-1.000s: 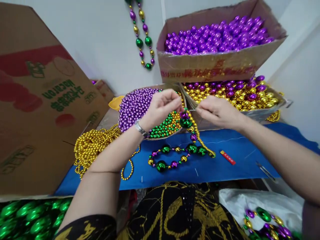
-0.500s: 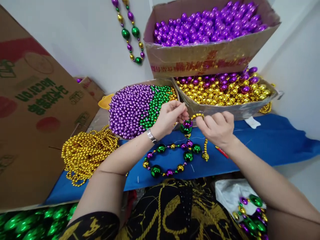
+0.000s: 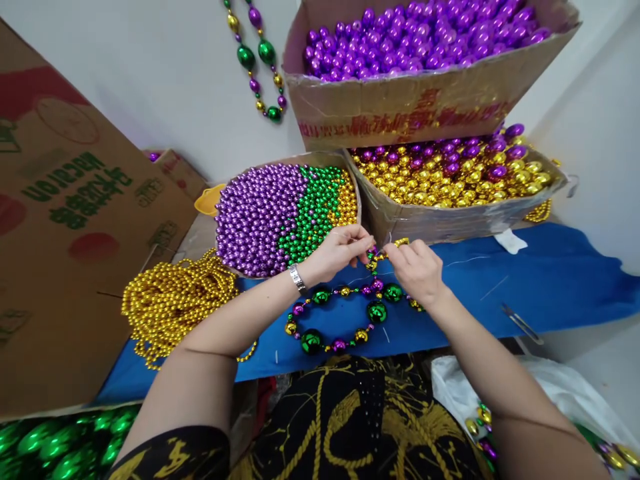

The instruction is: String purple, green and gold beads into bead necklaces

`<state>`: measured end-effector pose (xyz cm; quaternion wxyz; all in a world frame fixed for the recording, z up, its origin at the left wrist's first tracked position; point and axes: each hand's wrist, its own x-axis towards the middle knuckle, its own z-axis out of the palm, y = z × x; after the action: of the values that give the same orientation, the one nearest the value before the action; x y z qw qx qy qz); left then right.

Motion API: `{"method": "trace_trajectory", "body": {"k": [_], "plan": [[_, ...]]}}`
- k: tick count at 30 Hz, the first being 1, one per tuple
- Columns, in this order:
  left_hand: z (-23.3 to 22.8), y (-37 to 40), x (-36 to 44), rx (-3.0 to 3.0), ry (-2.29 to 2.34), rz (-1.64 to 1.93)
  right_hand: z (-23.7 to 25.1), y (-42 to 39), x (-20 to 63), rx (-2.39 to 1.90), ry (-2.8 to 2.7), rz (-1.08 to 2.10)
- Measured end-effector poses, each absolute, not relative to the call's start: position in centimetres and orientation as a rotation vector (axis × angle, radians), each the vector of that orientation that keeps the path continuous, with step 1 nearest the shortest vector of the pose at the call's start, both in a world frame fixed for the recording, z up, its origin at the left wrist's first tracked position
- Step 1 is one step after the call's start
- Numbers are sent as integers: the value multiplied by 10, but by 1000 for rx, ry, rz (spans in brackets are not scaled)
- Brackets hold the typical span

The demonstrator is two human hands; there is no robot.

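Observation:
My left hand (image 3: 346,252), with a watch at the wrist, is closed in a pinch on a thin pale thread at the top of a beaded necklace (image 3: 311,341). Close by on its right, my right hand (image 3: 416,268) has its fingers closed on a short gold bead chain (image 3: 401,243). The necklace, in green, purple and gold beads, lies looped on the blue cloth (image 3: 450,313) beneath both hands. The fingertips partly cover the spot where chain and thread come together, so a knot cannot be made out.
Behind my hands are a box of small beads (image 3: 260,220), a box of gold beads (image 3: 425,177) and a box of purple beads (image 3: 425,43). Gold bead chains (image 3: 177,303) are heaped left. Snips (image 3: 523,325) lie right. A finished-looking necklace (image 3: 267,52) hangs on the wall.
My right hand has moved left and slightly down, nearer my left hand, with the gold chain still in it. The snips by my right forearm have come into view.

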<state>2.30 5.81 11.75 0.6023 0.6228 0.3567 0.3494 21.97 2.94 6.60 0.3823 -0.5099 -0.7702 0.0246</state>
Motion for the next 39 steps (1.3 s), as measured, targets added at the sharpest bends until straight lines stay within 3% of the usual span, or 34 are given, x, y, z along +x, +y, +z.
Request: {"method": "trace_trajectory", "body": {"k": [8, 11, 16, 22, 27, 33, 39], "plan": [[97, 61, 20, 1367, 841, 681, 31, 42, 208, -1089, -1956, -707], [93, 59, 23, 1269, 818, 735, 27, 45, 205, -1045, -1859, -816], [92, 64, 21, 1218, 842, 984, 24, 16, 193, -1113, -1820, -390], [79, 62, 15, 1559, 801, 993, 13, -37, 188, -1280, -1753, 977], [58, 45, 16, 1849, 771, 967, 21, -22, 196, -1386, -1527, 845], [45, 29, 11, 2120, 682, 1056, 22, 4, 176, -1152, -1232, 1113], [36, 29, 4, 2077, 790, 1073, 24, 11, 166, -1164, -1231, 1124]]}}
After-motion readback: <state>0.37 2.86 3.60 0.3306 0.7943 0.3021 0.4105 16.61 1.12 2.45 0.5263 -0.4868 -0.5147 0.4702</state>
